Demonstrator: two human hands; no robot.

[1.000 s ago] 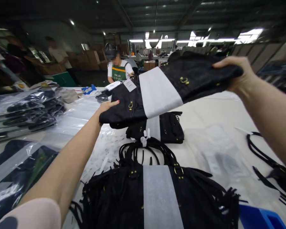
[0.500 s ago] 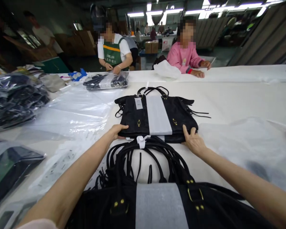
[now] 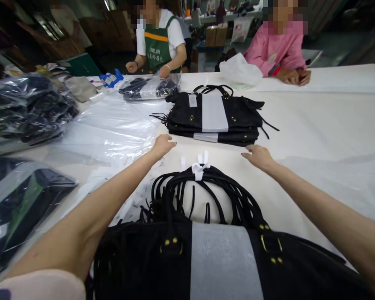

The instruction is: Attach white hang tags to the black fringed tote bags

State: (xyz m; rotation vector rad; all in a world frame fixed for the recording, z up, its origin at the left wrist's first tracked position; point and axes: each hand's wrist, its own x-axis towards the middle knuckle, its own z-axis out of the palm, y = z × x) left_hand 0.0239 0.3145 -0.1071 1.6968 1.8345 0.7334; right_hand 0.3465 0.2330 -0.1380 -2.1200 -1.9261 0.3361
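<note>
Black handbags with a pale grey band lie stacked (image 3: 184, 110) across the white table, handles pointing away, with a white tag on the top one. My left hand (image 3: 165, 146) is just short of the stack's near left corner, fingers apart and holding nothing. Near its right corner, my right hand (image 3: 258, 156) is also open, not touching the bags. Closest to me lies another black bag (image 3: 137, 254) with a grey band, gold buckles and several looped handles. White paper strips (image 3: 198, 170) wrap its handles.
Clear plastic sheets (image 3: 112, 129) lie left of centre. Plastic-wrapped dark bags (image 3: 25, 110) are piled at the far left, another wrapped bag (image 3: 40, 183) below. Across the table, a person in a green apron (image 3: 158, 46) touches a wrapped bag; a person in pink (image 3: 278, 46) rests hands there.
Both hands have let go of the bag they held at its near corners. That bag now lies farther away, on the stack. The view has tilted down, and the person in pink has brought both hands together.
</note>
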